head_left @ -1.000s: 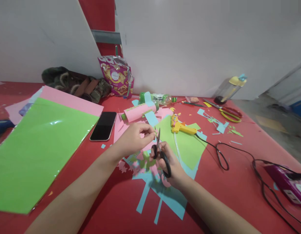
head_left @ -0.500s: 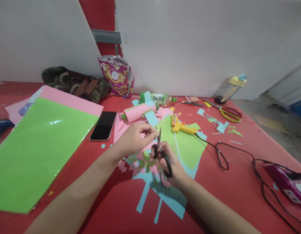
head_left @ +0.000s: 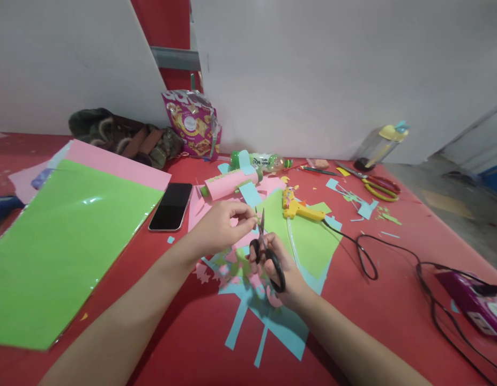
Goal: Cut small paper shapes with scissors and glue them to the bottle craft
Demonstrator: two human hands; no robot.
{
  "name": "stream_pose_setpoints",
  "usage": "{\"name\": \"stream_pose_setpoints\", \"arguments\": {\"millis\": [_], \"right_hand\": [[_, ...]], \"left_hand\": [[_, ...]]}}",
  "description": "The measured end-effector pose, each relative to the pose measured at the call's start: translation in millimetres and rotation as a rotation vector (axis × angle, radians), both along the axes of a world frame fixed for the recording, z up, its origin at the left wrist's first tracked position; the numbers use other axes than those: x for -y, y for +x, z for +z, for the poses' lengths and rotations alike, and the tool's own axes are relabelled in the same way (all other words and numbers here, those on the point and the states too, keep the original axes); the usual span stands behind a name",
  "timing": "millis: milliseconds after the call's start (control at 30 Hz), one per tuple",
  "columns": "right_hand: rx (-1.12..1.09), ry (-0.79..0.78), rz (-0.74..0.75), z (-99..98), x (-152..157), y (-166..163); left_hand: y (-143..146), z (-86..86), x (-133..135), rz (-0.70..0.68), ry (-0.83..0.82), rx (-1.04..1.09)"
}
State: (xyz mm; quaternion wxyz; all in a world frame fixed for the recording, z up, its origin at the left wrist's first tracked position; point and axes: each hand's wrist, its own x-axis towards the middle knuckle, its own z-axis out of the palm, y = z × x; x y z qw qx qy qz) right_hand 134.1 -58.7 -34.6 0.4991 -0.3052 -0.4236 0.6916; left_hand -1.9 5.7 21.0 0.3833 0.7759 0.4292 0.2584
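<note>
My right hand (head_left: 278, 265) grips black-handled scissors (head_left: 275, 268), fingers through the loops and blades pointing up and away from me. Between the thumb and fingers of my left hand (head_left: 224, 228) is a small green paper piece (head_left: 257, 217), right by the blade tips. Whether the blades touch the paper I cannot tell. Below both hands lies a heap of pink, green and blue paper cutouts (head_left: 242, 265), some shaped like stars. It rests on a light blue sheet (head_left: 280, 327) with strips cut into it. The hands and scissors hide part of the heap.
A yellow glue gun (head_left: 306, 212) lies on green paper, its cord running right to a purple power strip (head_left: 473, 308). Left are a phone (head_left: 171, 207) and green sheets (head_left: 75, 241). Behind stand a pink-wrapped roll (head_left: 228, 184), green bottle (head_left: 260, 161) and snack bag (head_left: 194, 126).
Both hands stay in almost the same place. The scissor blades look closer together than before, and the green piece has shifted slightly in my left fingers.
</note>
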Motion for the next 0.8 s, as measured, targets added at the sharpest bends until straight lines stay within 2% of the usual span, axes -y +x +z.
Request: {"name": "stream_pose_setpoints", "arguments": {"millis": [800], "right_hand": [[0.012, 0.005, 0.030, -1.0, -1.2, 3.1]], "left_hand": [[-6.5, 3.2, -2.3, -0.068, -0.048, -0.016]]}}
